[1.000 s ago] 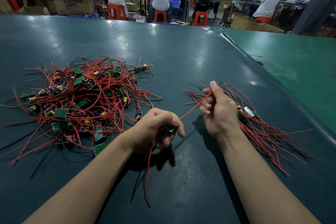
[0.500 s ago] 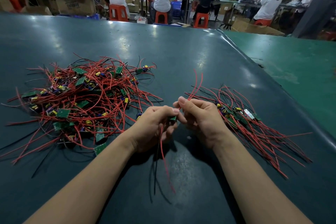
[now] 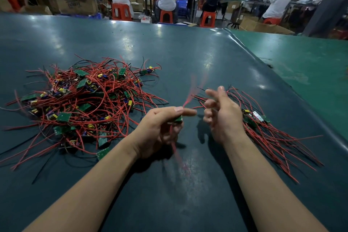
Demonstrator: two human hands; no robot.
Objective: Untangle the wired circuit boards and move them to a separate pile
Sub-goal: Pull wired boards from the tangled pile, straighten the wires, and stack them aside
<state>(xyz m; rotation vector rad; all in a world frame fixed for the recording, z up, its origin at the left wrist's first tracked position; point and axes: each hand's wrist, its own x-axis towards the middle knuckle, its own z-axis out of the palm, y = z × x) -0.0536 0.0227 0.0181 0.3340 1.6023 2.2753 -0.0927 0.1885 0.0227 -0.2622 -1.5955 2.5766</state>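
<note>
Mostly undone: tangled heap [image 3: 82, 105] dwarfs sorted pile [image 3: 267, 130]; left hand [image 3: 160, 128] pinches one board [image 3: 178, 119], right hand [image 3: 222, 115] loose, empty.

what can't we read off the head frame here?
- Board in the left hand: mostly hidden by the fingers.
- Its red wires: motion-blurred, so count and ends unclear.
- Right hand: whether it holds a wire cannot be told; its fingers cover the spot.
- Tangled pile: boards overlap, count unreadable.
- Sorted pile: partly behind the right hand.
</note>
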